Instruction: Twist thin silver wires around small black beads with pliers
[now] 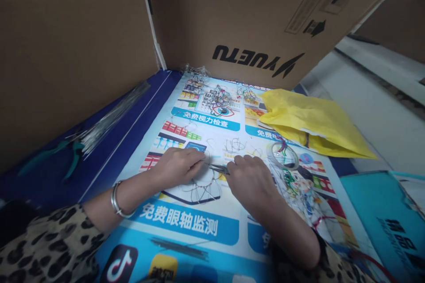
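Note:
Near the middle of the printed sheet, my left hand [175, 167] is closed, thumb and fingertips pinching a thin wire hoop [212, 181] with several loose wire ends spreading from it. My right hand [249, 180] wraps around a pair of needle-nose pliers [219, 168]; only the dark metal jaws show, pointing left toward the left fingertips. The jaws touch or nearly touch the wire there. Just below, more fine wires fan out over the print. The plier handles are hidden inside my right fist.
Teal-handled pliers [75, 159] lie left beside a bundle of straight wires [113, 117]. A roll of clear tape [284, 155], a yellow bag [315, 121] and tangled wire pieces [219, 97] lie beyond my hands. Dark rods [181, 248] rest in front. Cardboard walls [212, 17] stand behind.

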`<state>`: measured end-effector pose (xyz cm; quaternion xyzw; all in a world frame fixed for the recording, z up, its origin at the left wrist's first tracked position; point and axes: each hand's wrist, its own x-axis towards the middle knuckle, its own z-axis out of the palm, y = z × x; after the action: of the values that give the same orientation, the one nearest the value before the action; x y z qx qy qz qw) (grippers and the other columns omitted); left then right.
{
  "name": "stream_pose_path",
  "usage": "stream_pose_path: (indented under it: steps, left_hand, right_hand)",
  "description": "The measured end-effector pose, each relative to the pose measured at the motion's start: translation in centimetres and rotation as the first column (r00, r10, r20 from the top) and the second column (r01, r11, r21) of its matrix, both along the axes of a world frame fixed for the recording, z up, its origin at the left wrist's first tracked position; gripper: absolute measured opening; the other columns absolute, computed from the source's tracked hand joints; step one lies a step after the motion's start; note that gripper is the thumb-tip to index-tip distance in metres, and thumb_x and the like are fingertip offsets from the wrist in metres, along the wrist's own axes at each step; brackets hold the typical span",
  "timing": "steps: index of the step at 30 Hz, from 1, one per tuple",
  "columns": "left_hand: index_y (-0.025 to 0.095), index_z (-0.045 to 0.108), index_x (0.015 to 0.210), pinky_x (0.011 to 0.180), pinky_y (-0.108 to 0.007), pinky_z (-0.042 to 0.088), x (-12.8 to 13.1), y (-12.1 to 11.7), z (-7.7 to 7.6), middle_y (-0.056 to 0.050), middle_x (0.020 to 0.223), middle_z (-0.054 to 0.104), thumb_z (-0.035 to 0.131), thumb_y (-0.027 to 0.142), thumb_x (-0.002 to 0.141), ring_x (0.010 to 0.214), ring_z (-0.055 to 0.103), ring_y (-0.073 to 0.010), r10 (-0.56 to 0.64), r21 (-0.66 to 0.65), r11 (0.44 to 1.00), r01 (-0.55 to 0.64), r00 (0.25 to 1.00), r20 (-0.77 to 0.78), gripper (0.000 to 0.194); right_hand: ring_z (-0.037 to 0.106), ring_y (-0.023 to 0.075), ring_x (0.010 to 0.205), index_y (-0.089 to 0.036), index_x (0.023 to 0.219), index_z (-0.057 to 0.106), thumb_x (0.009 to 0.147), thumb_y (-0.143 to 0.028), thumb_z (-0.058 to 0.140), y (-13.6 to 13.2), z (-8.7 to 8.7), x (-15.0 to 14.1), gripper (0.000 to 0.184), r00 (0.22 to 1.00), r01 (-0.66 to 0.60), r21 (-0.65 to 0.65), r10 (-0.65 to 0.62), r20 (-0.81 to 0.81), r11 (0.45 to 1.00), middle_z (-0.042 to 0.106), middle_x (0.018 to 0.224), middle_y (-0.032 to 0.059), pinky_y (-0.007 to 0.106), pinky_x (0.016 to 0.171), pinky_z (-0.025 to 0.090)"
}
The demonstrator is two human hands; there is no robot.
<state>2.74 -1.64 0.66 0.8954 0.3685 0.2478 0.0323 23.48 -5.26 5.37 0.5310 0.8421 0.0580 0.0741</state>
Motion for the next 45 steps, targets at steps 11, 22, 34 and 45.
stream_pose_path:
  steps: [11,22,34,45]
  left_hand:
    - [0.019,0.061,0.084,0.049,-0.020,0.038,0.4,0.5,-0.4,0.001,0.066,0.063,0.041,0.026,0.092,0.058,0.057,-0.0105,-0.013,0.053,0.999,0.014,1.000,-0.007,0.022]
    - [0.021,0.060,0.081,0.045,-0.021,0.034,0.1,0.4,-0.5,0.002,0.062,0.060,0.044,0.025,0.090,0.051,0.052,-0.0095,-0.053,0.149,0.987,0.061,0.997,-0.060,0.020]
    - [0.020,0.061,0.078,0.050,-0.021,0.037,0.7,0.5,-0.7,0.003,0.057,0.059,0.043,0.025,0.091,0.052,0.054,-0.0091,-0.036,0.204,0.978,0.042,0.999,-0.036,0.022]
    - [0.019,0.060,0.080,0.049,-0.022,0.036,0.6,0.5,-0.9,0.002,0.059,0.061,0.045,0.023,0.090,0.052,0.055,-0.0111,-0.049,0.238,0.970,0.047,0.999,0.003,0.018]
  right_hand:
    - [0.057,0.0197,0.070,-0.017,0.075,0.063,0.086,-0.029,0.050,0.5,0.0,0.2,0.020,1.000,0.015,-0.046,-0.015,0.002,0.999,0.062,0.075,0.0077,0.030,0.060,0.030]
    - [0.061,0.0187,0.066,-0.018,0.075,0.064,0.088,-0.033,0.046,0.9,0.1,0.3,0.027,0.999,0.029,-0.091,-0.027,0.023,0.995,0.066,0.074,0.0071,0.026,0.055,0.034]
    - [0.061,0.0191,0.066,-0.016,0.075,0.065,0.086,-0.030,0.048,1.2,-0.2,0.5,0.024,1.000,0.031,-0.080,-0.031,0.004,0.996,0.066,0.074,0.0079,0.026,0.054,0.036]
    - [0.062,0.0206,0.068,-0.018,0.077,0.065,0.086,-0.032,0.047,1.3,0.7,0.1,0.025,0.999,0.043,-0.081,-0.044,-0.015,0.996,0.066,0.075,0.0073,0.027,0.053,0.035]
